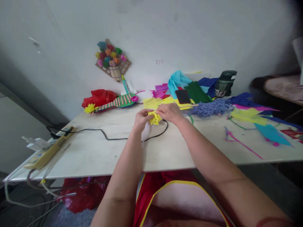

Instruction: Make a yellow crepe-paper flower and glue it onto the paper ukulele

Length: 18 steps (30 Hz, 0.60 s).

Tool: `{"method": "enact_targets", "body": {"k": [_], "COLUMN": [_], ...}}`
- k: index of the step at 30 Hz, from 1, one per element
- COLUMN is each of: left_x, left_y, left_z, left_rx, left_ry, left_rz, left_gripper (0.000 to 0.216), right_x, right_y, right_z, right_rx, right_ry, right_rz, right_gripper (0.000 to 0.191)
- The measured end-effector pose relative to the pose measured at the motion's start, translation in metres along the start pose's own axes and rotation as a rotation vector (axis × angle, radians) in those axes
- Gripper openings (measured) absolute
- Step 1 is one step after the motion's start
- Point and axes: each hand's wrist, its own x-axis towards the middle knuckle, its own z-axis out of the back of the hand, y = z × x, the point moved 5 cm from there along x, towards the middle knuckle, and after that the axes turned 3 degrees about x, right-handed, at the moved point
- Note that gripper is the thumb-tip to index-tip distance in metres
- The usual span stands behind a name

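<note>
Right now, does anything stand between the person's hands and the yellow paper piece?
Nothing visible does: the left hand and right hand both touch the yellow paper piece. The black cable curves on the table close by, but not between them.

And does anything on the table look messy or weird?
Yes: the bluish string lies in a tangled heap, right of the right hand and in front of the dark bottle. It looks odd because it isn't neatly wound.

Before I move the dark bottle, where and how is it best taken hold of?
I would grip the dark bottle around its middle, below the lid, coming from the right: it stands, with blue paper close on its left and string in front.
</note>
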Motion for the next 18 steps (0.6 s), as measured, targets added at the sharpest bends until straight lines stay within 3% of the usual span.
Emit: {"method": "enact_targets", "body": {"k": [18], "left_x": [0.0], "left_y": [-0.002], "left_z": [0.001], "left_rx": [-0.009], "left_ry": [-0.039], "left_rz": [-0.001], "left_gripper": [0.036], "right_x": [-0.004], "right_y": [-0.021], "right_z": [0.007], "right_rx": [0.001], "right_ry": [-0.081], "right_rz": [-0.083], "right_gripper": [0.043]}}
